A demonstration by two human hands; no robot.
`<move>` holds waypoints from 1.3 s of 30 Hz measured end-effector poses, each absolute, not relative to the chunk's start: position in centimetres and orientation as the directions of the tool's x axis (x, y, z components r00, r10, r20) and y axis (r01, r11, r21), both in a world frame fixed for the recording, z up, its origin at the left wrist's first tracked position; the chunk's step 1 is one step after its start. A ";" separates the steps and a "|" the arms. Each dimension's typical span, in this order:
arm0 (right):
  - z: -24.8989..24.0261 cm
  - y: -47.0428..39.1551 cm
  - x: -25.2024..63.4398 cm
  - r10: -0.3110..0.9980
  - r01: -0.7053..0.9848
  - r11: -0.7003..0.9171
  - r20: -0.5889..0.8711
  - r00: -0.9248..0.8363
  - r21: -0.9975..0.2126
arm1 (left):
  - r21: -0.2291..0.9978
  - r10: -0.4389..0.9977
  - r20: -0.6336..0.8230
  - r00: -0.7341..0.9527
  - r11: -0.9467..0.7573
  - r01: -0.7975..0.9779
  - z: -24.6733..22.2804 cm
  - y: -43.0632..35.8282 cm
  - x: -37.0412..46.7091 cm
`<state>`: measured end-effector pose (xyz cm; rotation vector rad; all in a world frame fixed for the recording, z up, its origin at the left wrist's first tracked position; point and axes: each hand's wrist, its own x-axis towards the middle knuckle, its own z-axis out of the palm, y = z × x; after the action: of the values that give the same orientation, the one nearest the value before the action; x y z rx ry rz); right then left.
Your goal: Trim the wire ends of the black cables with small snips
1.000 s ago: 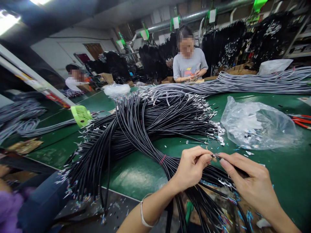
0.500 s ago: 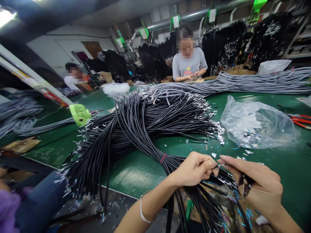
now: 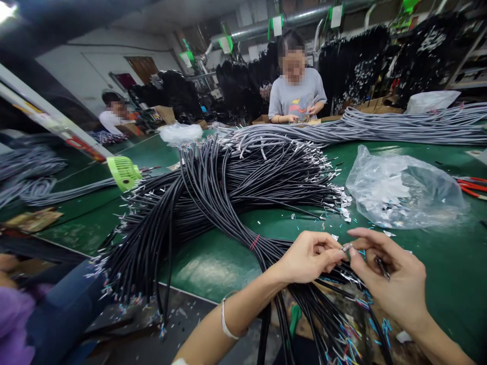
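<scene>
My left hand (image 3: pixel 314 257) is closed in a pinch on the end of a black cable, whose light, shiny tip (image 3: pixel 347 247) pokes out past the thumb. My right hand (image 3: pixel 391 276) meets that tip with thumb and forefinger. Tucked in its curled fingers is a small dark metal tool (image 3: pixel 381 267), mostly hidden, so I cannot tell its kind. Under my hands runs a bundle of black cables (image 3: pixel 238 228), tied with a red band (image 3: pixel 254 242). Stripped ends with coloured wires (image 3: pixel 348 337) fan out below.
A big heap of black cables (image 3: pixel 266 177) covers the green table (image 3: pixel 216 276). Grey cables (image 3: pixel 380 126) lie behind. To the right are a clear plastic bag (image 3: pixel 403 192) of scraps and red-handled pliers (image 3: pixel 474 186). A green fan (image 3: pixel 124 173) stands left. Co-workers sit across and at left.
My right thumb and forefinger have come together at the cable tip, and the tool has turned back into the palm. My left hand has shifted slightly, still pinching the cable.
</scene>
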<state>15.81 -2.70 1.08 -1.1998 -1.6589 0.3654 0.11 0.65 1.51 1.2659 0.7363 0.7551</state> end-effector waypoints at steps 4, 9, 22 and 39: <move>0.8 -2.7 15.6 0.753 0.600 0.536 0.658 -0.021 -0.594 | 0.977 0.878 -0.071 0.473 0.158 -0.145 1.1 0.4 0.7; 0.0 -2.9 15.3 0.646 0.584 0.684 0.735 -0.208 -0.437 | 0.998 0.955 0.020 0.297 -0.002 -0.061 0.3 0.6 1.3; 0.4 -1.5 16.4 0.754 0.588 0.591 0.636 -0.161 -0.552 | 0.993 0.947 0.094 0.308 -0.110 0.034 0.6 0.7 0.7; 1.3 -1.4 15.5 0.674 0.598 0.689 0.664 -0.322 -0.409 | 0.945 0.948 -0.018 0.317 0.120 -0.304 2.0 1.4 -0.4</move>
<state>15.50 -1.36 1.27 -0.9776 -2.0252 0.1101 -0.44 1.42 1.96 1.0542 0.7794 1.0657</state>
